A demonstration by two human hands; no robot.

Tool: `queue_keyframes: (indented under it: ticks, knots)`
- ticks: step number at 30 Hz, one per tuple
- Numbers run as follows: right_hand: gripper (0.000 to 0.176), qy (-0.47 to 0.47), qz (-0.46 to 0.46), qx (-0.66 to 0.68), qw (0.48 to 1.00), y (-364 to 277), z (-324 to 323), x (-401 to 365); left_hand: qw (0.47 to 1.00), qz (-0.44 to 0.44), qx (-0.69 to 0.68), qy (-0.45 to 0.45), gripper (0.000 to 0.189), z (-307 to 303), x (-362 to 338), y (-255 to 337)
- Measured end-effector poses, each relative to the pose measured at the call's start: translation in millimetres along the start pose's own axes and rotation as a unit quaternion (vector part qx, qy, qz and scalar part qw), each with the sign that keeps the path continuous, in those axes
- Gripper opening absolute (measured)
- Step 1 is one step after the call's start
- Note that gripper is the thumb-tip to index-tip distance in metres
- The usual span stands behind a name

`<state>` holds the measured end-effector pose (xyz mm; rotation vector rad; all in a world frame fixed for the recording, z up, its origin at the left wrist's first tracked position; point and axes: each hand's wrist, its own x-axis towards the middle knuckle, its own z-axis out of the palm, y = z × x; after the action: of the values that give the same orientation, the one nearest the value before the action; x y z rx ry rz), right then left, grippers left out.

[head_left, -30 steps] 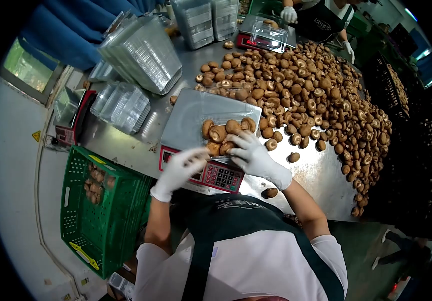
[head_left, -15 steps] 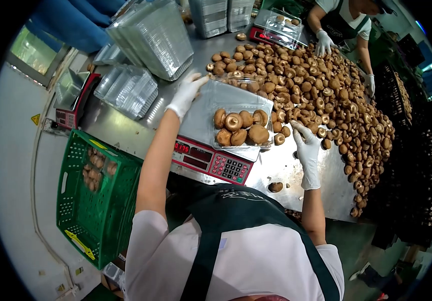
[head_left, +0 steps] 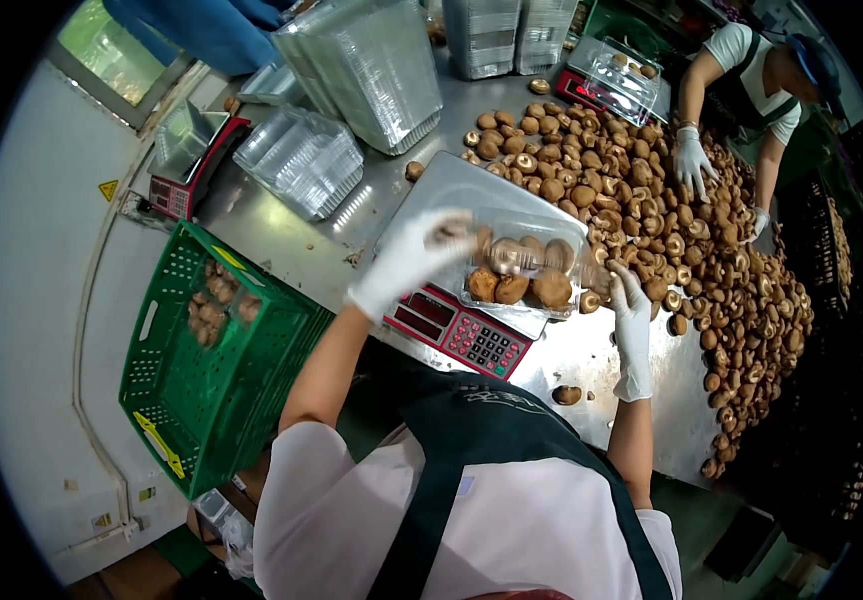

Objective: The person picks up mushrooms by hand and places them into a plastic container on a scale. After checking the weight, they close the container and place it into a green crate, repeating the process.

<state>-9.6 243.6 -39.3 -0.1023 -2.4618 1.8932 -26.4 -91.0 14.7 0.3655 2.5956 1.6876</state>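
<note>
Mostly steel table (head_left: 591, 360), mushroom heap (head_left: 711, 240), green crate (head_left: 251, 370), white wall (head_left: 41, 250)

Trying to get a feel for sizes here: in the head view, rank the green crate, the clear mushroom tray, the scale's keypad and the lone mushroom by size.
1. green crate
2. clear mushroom tray
3. scale's keypad
4. lone mushroom
The lens bends the crate near the picture's edge, but its lead is plain.
</note>
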Motion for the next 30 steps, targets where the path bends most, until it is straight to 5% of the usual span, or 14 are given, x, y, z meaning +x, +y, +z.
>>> queue_keyframes:
  ticks: [1, 3, 5, 7, 13, 17, 21, 23, 25, 27, 30]
  knots:
    - [0.039, -0.035, 0.013, 0.015, 0.999, 2.6, 0.1, -2.3, 0.996, 0.020, 0.084, 0.012, 0.047, 10.7, -18.5, -4.0]
    - [0.035, -0.096, 0.090, -0.078, 0.988, 3.8, 5.0, -8.3, 0.989, -0.091, 0.104, 0.045, 0.046, 32.4, -45.9, -8.1]
    - [0.027, -0.110, 0.164, 0.037, 0.980, -10.9, 17.4, -16.7, 0.982, -0.185, 0.034, -0.016, 0.038, 46.6, -55.3, -25.8]
    - [0.023, -0.108, 0.152, 0.065, 0.980, -11.0, 17.6, -16.9, 0.934, -0.285, -0.213, -0.016, 0.029, 53.5, -57.8, -24.0]
    - [0.011, -0.128, 0.119, 0.099, 0.980, 5.7, 17.7, -20.4, 0.935, -0.188, -0.288, 0.087, 0.008, 75.8, -52.0, -36.7]
    - [0.014, -0.111, 0.129, 0.101, 0.980, 6.6, 20.3, -24.0, 0.929, -0.203, -0.285, 0.117, 0.009, 77.8, -54.3, -29.7]
    - [0.017, -0.135, 0.044, 0.128, 0.982, 8.9, 28.1, -25.4, 0.954, -0.146, -0.238, 0.111, 0.014, 72.2, -68.1, -38.7]
    - [0.020, -0.164, 0.030, 0.171, 0.971, -2.8, 37.4, -29.4, 0.970, -0.022, -0.174, 0.167, 0.017, 61.1, -82.0, -40.5]
    - [0.020, -0.187, -0.008, 0.175, 0.967, -7.5, 56.7, -34.8, 0.941, -0.023, -0.297, 0.162, 0.022, 50.6, -94.3, -44.0]
    - [0.020, -0.213, -0.018, 0.168, 0.962, -23.4, 89.0, -48.4, 0.766, 0.055, -0.610, 0.196, 0.047, 50.8, -106.4, -44.8]
    - [0.021, -0.292, -0.026, 0.100, 0.951, -37.4, 139.5, -70.2, 0.686, 0.038, -0.655, 0.315, 0.055, 32.3, -116.5, -33.7]
